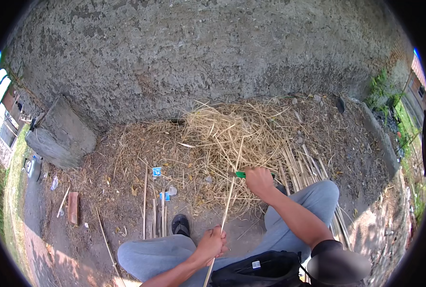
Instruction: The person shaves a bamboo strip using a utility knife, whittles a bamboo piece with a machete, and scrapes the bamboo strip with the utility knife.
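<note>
My left hand is closed round a long, thin pale strip, which looks like split bamboo or cane. The strip slants from my lap up toward the pile of shavings. My right hand grips a green-handled knife, its fingers wrapped round the handle. Beyond the handle, the short blade lies against the strip, farther out than my left hand. Whether the edge is cutting in cannot be made out.
Curly pale shavings heap against the rough wall. More long strips lie by my right knee, others on the left. A concrete block and a reddish brick stand at far left. A black bag rests on my lap.
</note>
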`<state>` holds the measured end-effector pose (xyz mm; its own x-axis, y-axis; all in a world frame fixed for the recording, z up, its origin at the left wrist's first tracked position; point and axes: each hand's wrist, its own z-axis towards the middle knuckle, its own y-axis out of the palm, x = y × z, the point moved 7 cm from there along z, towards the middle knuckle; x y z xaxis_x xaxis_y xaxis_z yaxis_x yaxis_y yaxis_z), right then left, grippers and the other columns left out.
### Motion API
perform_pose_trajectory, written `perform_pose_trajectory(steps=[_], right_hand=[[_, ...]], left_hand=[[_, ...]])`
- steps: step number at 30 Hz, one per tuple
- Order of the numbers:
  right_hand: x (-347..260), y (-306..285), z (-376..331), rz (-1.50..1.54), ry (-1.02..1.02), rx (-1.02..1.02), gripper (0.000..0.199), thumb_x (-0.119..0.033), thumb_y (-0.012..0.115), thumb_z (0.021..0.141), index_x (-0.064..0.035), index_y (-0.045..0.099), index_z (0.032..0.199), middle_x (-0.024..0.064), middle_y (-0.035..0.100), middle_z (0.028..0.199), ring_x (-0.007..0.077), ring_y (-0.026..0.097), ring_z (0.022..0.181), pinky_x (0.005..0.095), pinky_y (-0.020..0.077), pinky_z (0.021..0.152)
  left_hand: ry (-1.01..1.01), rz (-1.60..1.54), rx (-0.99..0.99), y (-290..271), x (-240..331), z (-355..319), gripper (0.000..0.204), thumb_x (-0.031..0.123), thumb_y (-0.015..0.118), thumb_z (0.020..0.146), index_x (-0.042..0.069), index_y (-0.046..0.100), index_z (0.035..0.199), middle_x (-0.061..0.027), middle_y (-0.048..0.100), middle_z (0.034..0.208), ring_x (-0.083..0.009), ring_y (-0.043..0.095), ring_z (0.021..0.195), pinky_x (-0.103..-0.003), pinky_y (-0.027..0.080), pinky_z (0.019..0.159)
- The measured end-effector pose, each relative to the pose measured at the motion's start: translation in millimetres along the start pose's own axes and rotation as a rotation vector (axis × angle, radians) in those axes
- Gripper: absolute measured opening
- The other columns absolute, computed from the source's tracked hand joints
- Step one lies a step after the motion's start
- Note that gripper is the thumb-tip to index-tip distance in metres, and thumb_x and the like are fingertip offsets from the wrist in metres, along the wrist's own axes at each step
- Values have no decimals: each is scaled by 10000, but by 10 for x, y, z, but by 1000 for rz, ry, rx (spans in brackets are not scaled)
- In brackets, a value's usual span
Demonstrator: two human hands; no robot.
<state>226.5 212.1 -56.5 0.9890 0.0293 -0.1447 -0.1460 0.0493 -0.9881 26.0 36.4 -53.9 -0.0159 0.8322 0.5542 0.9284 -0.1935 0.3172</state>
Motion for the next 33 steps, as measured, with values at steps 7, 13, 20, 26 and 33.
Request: perform_pose_trajectory(steps=[7, 13, 20, 26, 33], right_hand=[[495, 275, 141, -58, 103, -7, 90, -76, 594, 812, -31, 672, 820, 199, 685, 822, 341, 697, 769, 433, 558, 648], [1469, 705, 211, -95, 396, -128, 106, -84, 628, 814, -26, 696, 870, 203, 688, 904, 342, 688, 901, 440, 558, 757], [828, 326, 196, 222, 409, -16, 143, -80, 652, 770, 40, 666, 845, 245, 678, 863, 379, 686, 839, 455, 557, 735], [45, -277, 23, 446, 126, 70, 173, -87, 635, 736, 17, 666, 870, 246, 650, 733, 412, 658, 721, 474, 542, 679], [-580, -443, -719, 320, -257, 8, 108, -103, 578, 738, -60, 618, 828, 164, 637, 664, 391, 635, 617, 504, 502, 580]], left_hand=[[-126, 35, -16, -130, -327, -127, 384, 408, 313, 1013, 128, 400, 765, 51, 312, 573, -81, 274, 418, -269, 217, 361], [-196, 51, -103, -272, -472, -154, 403, 430, 323, 1025, 114, 410, 791, 39, 331, 547, -80, 284, 397, -250, 238, 346], [61, 107, 32, -462, -249, -54, 436, 524, 390, 999, 100, 410, 899, 34, 356, 532, -65, 315, 373, -226, 265, 336], [411, 321, 278, -503, 170, -67, 348, 435, 467, 1002, 88, 470, 1013, 22, 445, 545, -53, 393, 410, -248, 323, 343], [190, 8, 83, -360, 164, 79, 308, 346, 417, 1034, 54, 504, 990, -20, 501, 636, -81, 458, 486, -252, 397, 412]])
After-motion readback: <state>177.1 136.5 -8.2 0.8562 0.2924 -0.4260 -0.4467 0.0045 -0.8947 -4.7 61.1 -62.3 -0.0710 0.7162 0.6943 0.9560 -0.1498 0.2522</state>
